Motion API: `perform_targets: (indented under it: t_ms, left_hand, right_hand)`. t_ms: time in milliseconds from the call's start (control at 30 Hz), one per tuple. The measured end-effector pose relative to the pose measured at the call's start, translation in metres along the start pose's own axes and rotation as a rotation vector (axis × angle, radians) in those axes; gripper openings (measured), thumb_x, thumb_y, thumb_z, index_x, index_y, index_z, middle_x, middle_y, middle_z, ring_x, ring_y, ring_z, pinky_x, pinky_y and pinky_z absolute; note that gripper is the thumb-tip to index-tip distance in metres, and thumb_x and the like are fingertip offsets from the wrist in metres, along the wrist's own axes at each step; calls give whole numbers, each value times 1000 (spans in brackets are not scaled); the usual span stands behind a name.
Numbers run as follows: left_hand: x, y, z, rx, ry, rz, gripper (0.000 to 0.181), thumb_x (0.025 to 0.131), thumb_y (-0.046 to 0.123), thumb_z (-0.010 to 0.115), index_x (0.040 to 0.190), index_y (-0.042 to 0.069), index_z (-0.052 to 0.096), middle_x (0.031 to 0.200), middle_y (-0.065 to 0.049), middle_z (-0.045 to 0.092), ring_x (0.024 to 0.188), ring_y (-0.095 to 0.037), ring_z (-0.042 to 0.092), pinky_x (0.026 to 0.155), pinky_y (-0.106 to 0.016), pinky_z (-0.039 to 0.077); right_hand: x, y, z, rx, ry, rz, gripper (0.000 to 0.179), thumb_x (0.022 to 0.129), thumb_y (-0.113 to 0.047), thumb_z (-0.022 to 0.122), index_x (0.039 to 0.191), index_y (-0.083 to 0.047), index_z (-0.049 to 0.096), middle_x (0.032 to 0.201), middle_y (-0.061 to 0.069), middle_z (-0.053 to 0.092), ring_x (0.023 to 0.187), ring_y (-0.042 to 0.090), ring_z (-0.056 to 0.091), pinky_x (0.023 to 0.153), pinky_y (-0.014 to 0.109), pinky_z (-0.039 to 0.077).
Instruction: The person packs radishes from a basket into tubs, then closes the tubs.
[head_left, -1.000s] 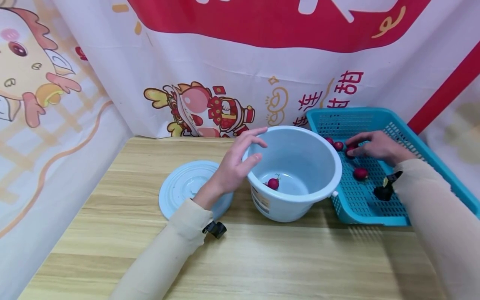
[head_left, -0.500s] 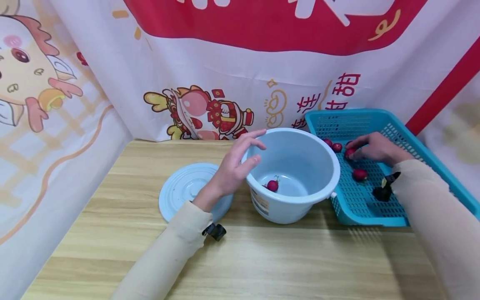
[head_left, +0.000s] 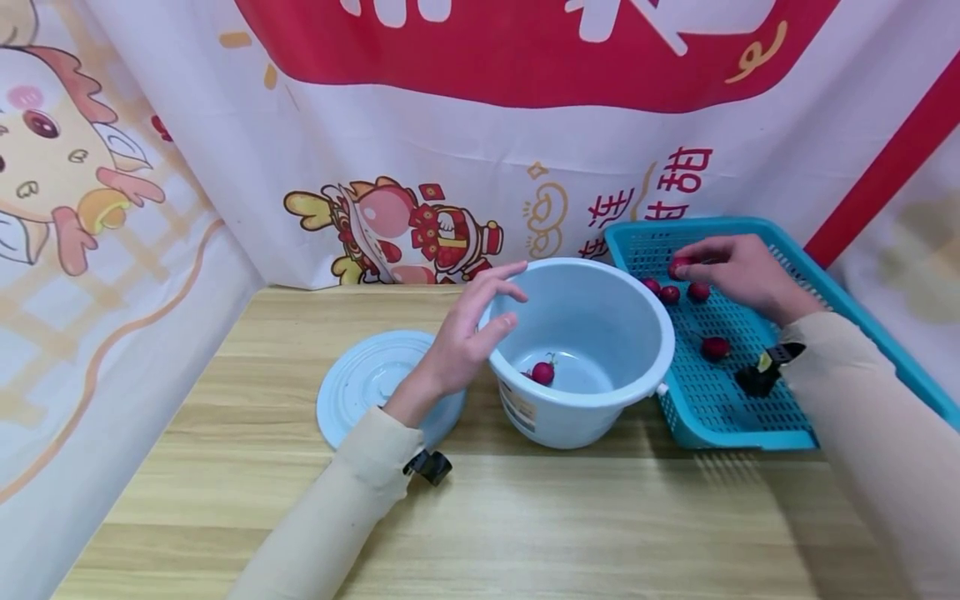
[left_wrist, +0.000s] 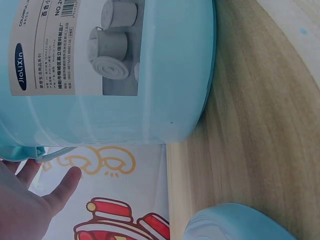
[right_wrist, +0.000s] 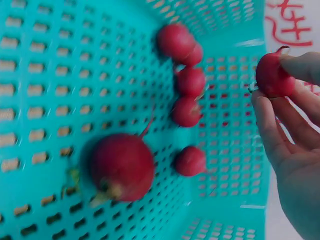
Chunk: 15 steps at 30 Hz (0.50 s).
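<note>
My right hand [head_left: 750,273] pinches a red radish [right_wrist: 272,76] between thumb and fingers, raised above the teal perforated basket [head_left: 738,421]. Several other radishes lie on the basket's floor, including a large dark-red radish [right_wrist: 122,167] close to the wrist camera. At the left rim of the light-blue bucket [head_left: 566,425], my left hand [head_left: 468,333] has its fingers loosely extended along and over the edge; whether it bears on the rim is hard to tell. Inside the bucket sits a radish [head_left: 543,372], with part of another beside it.
A round light-blue lid [head_left: 352,383] lies on the wooden table [head_left: 570,525] left of the bucket, partly under the left forearm. The basket stands close against the bucket's right side. A printed cloth [head_left: 465,150] hangs behind the table.
My right hand has lifted a radish from the basket floor and moved up and slightly left with it. The left hand stays at the bucket rim. The head view has tilted slightly.
</note>
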<state>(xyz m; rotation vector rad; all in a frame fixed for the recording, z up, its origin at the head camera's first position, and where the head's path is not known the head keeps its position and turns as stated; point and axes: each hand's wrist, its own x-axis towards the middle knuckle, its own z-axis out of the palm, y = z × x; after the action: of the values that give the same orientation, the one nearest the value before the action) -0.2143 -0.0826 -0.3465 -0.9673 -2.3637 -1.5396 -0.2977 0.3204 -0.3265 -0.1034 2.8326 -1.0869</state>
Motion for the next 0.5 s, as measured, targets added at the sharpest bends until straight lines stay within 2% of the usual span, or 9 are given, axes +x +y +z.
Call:
perform_targets:
  t_ms: [100, 167, 367, 500]
  left_hand:
    - [-1, -1, 0, -2, 0, 3, 39, 102, 28, 48, 128, 1, 60, 169, -2, 41, 159, -21, 33, 130, -59, 27]
    - [-1, -1, 0, -4, 2, 7, 40, 101, 29, 48, 127, 1, 60, 168, -3, 42, 158, -21, 33, 130, -58, 27]
    - [-1, -1, 0, -4, 4, 14, 40, 102, 30, 48, 127, 1, 61, 168, -3, 42, 158, -21, 34, 130, -58, 27]
    - [-1, 0, -1, 2, 3, 15, 38, 102, 29, 48, 126, 4, 61, 169, -3, 41, 159, -22, 34, 130, -58, 27]
  right_hand:
    - [-5, -11, 0, 39, 70, -26, 72, 91, -57, 75, 151, -19, 59, 148, 13, 60, 131, 34, 53, 82, 29, 61]
    - [-10, -19, 0, 64, 111, -45, 72, 89, -59, 76, 149, -21, 61, 144, 8, 63, 126, 28, 55, 78, 23, 60]
    - [-26, -42, 2, 134, 166, -93, 70, 86, -61, 77, 146, -29, 62, 133, -10, 66, 115, 16, 60, 77, 19, 60]
    - [-37, -62, 8, 175, 163, -177, 63, 89, -55, 78, 145, -27, 64, 132, -11, 69, 112, 10, 65, 79, 18, 61]
